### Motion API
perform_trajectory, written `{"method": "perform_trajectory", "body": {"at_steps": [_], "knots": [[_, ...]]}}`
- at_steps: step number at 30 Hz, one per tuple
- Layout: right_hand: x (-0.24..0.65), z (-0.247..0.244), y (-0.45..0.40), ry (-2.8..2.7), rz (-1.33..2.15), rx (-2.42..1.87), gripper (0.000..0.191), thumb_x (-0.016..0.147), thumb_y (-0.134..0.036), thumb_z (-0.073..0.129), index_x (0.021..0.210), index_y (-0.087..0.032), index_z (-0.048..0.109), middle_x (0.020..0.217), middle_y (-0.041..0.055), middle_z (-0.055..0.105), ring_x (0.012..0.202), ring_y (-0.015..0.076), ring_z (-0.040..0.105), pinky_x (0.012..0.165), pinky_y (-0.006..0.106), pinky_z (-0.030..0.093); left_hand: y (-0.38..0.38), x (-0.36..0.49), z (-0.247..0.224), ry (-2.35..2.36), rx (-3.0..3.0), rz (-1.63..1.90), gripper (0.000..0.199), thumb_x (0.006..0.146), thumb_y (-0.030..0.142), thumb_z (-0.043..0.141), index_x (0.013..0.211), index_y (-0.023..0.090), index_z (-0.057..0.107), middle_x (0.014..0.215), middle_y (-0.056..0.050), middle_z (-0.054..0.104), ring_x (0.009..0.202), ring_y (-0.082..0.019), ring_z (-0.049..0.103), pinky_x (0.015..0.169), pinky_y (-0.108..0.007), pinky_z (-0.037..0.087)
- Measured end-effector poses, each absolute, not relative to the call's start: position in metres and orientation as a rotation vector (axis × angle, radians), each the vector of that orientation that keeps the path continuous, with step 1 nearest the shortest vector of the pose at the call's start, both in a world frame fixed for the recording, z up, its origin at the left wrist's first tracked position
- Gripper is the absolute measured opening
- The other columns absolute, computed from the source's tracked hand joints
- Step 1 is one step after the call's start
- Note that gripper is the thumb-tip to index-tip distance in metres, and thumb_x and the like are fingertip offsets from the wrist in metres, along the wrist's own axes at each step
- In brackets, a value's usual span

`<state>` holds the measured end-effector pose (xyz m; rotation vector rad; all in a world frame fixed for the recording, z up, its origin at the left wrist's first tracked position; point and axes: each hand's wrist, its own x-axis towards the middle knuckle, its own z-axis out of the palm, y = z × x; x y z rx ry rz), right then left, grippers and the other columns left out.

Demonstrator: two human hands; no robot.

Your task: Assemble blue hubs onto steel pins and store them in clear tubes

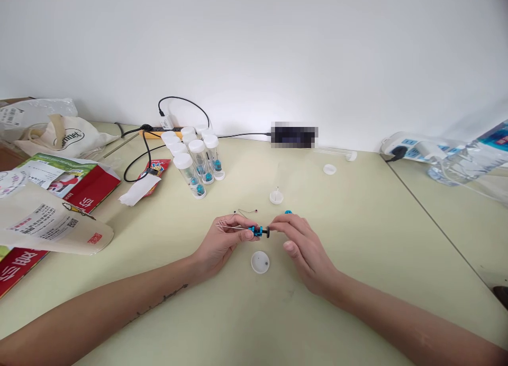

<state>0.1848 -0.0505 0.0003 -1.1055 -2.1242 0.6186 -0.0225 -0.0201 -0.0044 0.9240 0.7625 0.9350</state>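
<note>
Near the middle of the table, my left hand [223, 243] pinches a small blue and black part [257, 231] with thin metal wires running back over the fingers. The part lies level, its black disc end facing right. My right hand [304, 249] is just right of that disc, fingers apart, index fingertip at or very near it; contact is hard to tell. Below the part sits a round white dish [260, 262] with a tiny dark piece inside. Behind the hands are a white cap [277, 197] with an upright pin and a blue piece [288, 212], partly hidden by my right hand.
Several clear tubes with white caps [198, 162] stand at the back left. Packages and a paper bag [59, 223] fill the left side. A dark pixelated object [294, 136], white lid [329, 169], lying tube [337, 153], power strip [408, 146] and bottle [468, 159] are farther back.
</note>
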Motion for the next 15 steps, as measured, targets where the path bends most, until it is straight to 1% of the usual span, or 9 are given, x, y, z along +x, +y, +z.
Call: {"method": "perform_trajectory", "body": {"at_steps": [3, 8, 12, 15], "knots": [[0.1847, 0.0006, -0.0506, -2.097, 0.631, -1.094, 0.047, 0.096, -0.050, 0.018, 0.123, -0.023, 0.045, 0.117, 0.0093, 0.046, 0.102, 0.0214, 0.045, 0.089, 0.038, 0.038, -0.0207, -0.0233, -0.0055, 0.767, 0.918, 0.938, 0.013, 0.070, 0.015, 0.073, 0.083, 0.017, 0.071, 0.086, -0.004, 0.069, 0.085, -0.016, 0.063, 0.084, -0.029, 0.049], [0.1839, 0.0017, -0.0501, -2.143, 0.614, -1.078, 0.045, 0.096, -0.048, 0.016, 0.116, -0.025, 0.050, 0.110, 0.0073, 0.051, 0.100, 0.0210, 0.046, 0.090, 0.038, 0.037, -0.0209, -0.0235, -0.0046, 0.757, 0.921, 0.940, 0.013, 0.069, 0.015, 0.073, 0.082, 0.016, 0.071, 0.085, -0.004, 0.069, 0.084, -0.015, 0.064, 0.083, -0.029, 0.049], [0.1842, 0.0012, -0.0505, -2.111, 0.643, -1.121, 0.050, 0.095, -0.053, 0.017, 0.126, -0.023, 0.043, 0.118, 0.0095, 0.046, 0.101, 0.0213, 0.046, 0.089, 0.038, 0.038, -0.0209, -0.0227, -0.0029, 0.772, 0.895, 0.948, 0.013, 0.069, 0.015, 0.074, 0.082, 0.017, 0.072, 0.085, -0.002, 0.069, 0.085, -0.016, 0.064, 0.086, -0.030, 0.049], [0.1845, 0.0003, -0.0504, -2.152, 0.613, -1.062, 0.049, 0.095, -0.051, 0.016, 0.128, -0.025, 0.042, 0.118, 0.0092, 0.047, 0.104, 0.0219, 0.045, 0.091, 0.039, 0.038, -0.0204, -0.0223, -0.0025, 0.768, 0.909, 0.940, 0.014, 0.069, 0.015, 0.073, 0.083, 0.017, 0.072, 0.086, -0.003, 0.069, 0.086, -0.016, 0.064, 0.085, -0.030, 0.049]]}}
